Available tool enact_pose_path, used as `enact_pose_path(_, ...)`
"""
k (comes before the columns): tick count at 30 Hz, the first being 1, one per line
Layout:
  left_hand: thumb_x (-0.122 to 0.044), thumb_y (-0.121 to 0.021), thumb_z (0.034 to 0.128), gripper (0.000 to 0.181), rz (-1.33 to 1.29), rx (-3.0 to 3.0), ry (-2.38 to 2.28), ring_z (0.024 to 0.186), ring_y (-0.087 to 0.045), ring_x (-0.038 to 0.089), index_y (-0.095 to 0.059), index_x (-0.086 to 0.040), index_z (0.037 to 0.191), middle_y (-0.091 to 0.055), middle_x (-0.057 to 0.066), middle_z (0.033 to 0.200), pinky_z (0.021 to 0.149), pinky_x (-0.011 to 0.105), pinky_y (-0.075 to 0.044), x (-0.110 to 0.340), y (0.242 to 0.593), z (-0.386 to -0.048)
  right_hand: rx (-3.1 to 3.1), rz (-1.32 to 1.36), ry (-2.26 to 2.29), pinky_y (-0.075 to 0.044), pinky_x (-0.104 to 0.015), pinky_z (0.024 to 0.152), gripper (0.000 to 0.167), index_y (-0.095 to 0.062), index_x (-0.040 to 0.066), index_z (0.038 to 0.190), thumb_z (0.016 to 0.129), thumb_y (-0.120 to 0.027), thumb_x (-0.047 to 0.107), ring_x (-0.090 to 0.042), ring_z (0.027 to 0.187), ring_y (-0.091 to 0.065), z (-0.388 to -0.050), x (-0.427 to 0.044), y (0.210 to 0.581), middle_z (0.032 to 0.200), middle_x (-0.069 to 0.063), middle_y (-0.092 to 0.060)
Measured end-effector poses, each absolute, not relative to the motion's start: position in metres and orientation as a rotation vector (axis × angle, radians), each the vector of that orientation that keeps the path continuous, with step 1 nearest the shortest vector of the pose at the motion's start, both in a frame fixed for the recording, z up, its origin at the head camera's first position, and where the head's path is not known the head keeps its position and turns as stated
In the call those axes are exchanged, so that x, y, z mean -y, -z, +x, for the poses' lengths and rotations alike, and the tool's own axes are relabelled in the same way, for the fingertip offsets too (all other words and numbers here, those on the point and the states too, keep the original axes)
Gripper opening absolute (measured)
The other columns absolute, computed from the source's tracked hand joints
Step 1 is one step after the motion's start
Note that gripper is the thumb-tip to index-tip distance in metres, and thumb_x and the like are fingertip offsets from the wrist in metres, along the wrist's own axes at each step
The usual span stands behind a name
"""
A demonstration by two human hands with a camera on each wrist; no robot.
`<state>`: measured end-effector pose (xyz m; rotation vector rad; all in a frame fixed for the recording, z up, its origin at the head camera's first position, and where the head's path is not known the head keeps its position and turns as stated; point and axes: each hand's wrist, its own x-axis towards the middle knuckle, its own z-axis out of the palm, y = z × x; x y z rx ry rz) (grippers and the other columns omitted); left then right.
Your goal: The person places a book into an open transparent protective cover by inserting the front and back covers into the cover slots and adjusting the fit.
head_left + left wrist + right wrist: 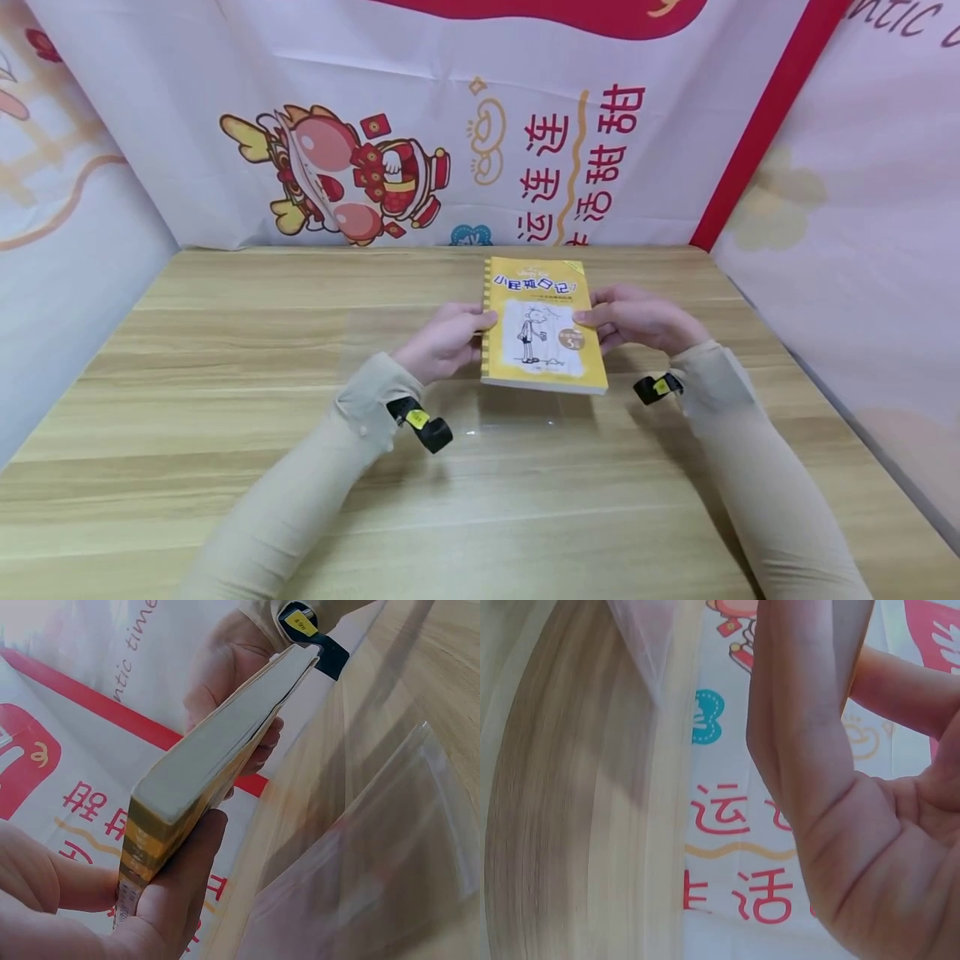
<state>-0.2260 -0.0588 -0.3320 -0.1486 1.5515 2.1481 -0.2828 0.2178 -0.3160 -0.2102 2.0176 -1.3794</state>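
A yellow paperback book (pixel 542 321), with a cartoon figure drawn on its cover, is held up off the table between both hands. My left hand (pixel 444 340) grips the spine side, thumb on the front cover and fingers behind. On the opposite side my right hand (pixel 647 322) pinches the book, its thumb on the cover and its fingers underneath. The left wrist view shows the book's white page edges (pixel 214 754) end-on. Below the book, a clear plastic sleeve (pixel 382 847) lies on the table. In the right wrist view my right hand (pixel 862 825) hides most of the book.
The wood-grain table (pixel 187 417) reaches back to a printed white cloth (pixel 420 50) with red lettering and a cartoon figure. More cloth (pixel 862 250) hangs along the right side. Each wrist carries a black strap (pixel 422 423) with a yellow label.
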Motion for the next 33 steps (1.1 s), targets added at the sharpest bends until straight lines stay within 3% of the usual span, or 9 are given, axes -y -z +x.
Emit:
enact_pose_path(19,-0.008,-0.045,0.1045,0.040,-0.097,-1.520,-2.171,0.117,-0.057,0.033,-0.041,0.003,0.143,-0.056,0.020,0.131,0.092,0.041,-0.052,0.091,0.339,-0.216,-2.043,-0.245,1.490,-0.058,-0.043,0.076,0.039,-0.052,-0.005,0.129,0.098,-0.062,0.016,-0.033,0.092,-0.068,-0.270,-0.187,0.324,0.112,-0.022,-0.066)
enact_pose_path(33,-0.009,-0.045,0.1045,0.034,-0.027,-1.687,-2.004,0.103,-0.065,0.031,-0.048,0.005,0.136,-0.061,0.023,0.124,0.086,0.041,-0.055,0.108,0.341,-0.206,-2.047,-0.228,1.423,-0.057,-0.044,0.079,0.042,-0.047,-0.004,0.133,0.099,-0.061,0.015,-0.035,0.099,-0.066,-0.264,-0.175,0.329,0.114,-0.022,-0.065)
